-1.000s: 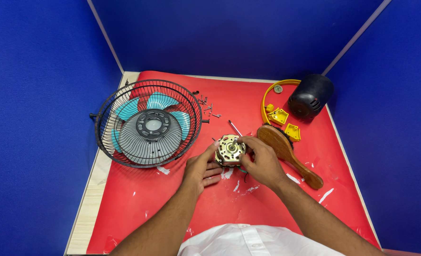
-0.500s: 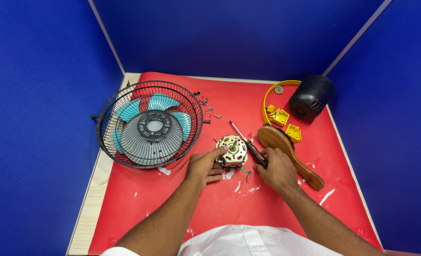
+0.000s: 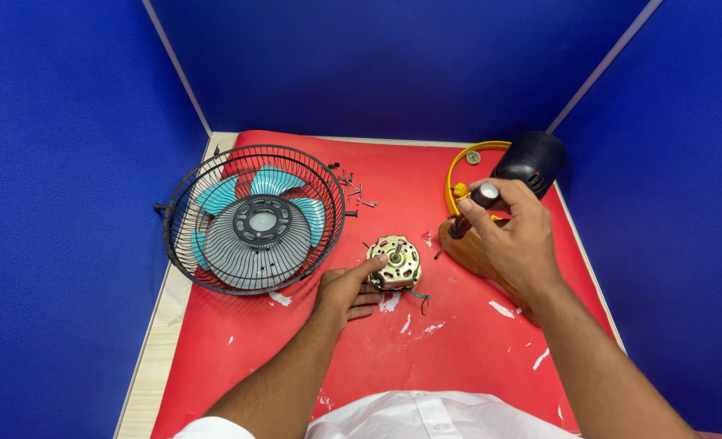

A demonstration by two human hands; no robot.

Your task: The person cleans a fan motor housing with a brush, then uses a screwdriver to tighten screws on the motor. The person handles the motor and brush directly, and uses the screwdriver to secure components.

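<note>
Head view: the wire fan cage (image 3: 251, 218) lies far left on the desk's red mat (image 3: 393, 358). Left hand (image 3: 346, 289) steadies the small motor (image 3: 395, 262) at centre; it could roll free. Right hand (image 3: 517, 236) fingers grip a screwdriver (image 3: 468, 211), its tip hidden; loose screws (image 3: 353, 189) are hard to make out.
</note>
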